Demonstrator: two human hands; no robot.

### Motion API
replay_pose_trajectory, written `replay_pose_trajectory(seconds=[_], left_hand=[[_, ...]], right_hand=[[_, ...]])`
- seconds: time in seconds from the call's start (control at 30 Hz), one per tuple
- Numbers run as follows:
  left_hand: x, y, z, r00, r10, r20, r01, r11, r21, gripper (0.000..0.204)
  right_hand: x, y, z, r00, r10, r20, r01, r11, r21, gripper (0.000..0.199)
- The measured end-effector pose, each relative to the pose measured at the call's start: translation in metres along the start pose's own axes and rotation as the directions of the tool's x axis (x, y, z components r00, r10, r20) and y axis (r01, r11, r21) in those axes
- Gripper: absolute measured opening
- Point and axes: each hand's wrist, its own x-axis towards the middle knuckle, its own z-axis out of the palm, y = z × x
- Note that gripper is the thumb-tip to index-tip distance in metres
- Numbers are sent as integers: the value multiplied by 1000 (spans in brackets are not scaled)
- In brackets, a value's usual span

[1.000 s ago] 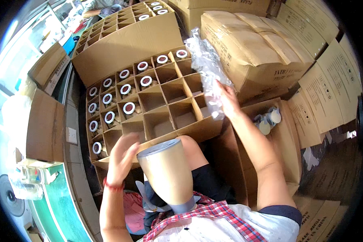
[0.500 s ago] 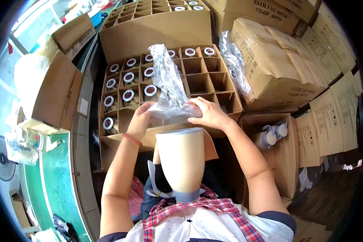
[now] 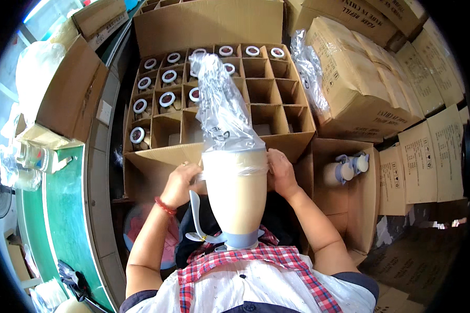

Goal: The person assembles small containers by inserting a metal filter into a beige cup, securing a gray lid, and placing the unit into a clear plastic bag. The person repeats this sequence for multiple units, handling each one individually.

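Note:
A cream vacuum jug with a grey-blue collar and handle lies against my front, its base pointing away from me. A clear plastic bag is over the base end, its mouth reaching a short way down the body. On the left side, my left hand has its fingers closed on the bag's edge. My right hand pinches the edge on the opposite side, its fingertips partly hidden by the jug. Beyond the bag stands a divided carton with several white-rimmed round tops in its cells.
At right, an open carton holds two cream jugs. Wrapped boxes and a loose plastic bag lie beyond it. A green table runs along the left, with an open carton on it.
The bag's mouth has come down over the jug's base, and both hands have moved nearer to me along its sides. The view has shifted slightly.

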Motion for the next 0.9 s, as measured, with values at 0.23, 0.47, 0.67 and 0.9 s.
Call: replay_pose_trajectory(seconds=[0.23, 0.47, 0.67, 0.9], left_hand=[[-62, 18, -5, 873, -487, 19, 331, 564, -756, 5], [-140, 65, 26, 977, -79, -197, 49, 987, -154, 25], [-155, 108, -2, 987, -124, 105, 108, 983, 149, 40], [-99, 83, 17, 907, -108, 407, -180, 775, 606, 34]], right_hand=[[-37, -60, -36, 975, -15, 221, -17, 990, 143, 19], [-90, -90, -65, 818, -164, 551, 2, 959, 282, 13], [-121, 15, -125, 712, 558, 426, -694, 650, 310, 17], [-262, 331, -111, 391, 901, -186, -907, 344, -242, 77]])
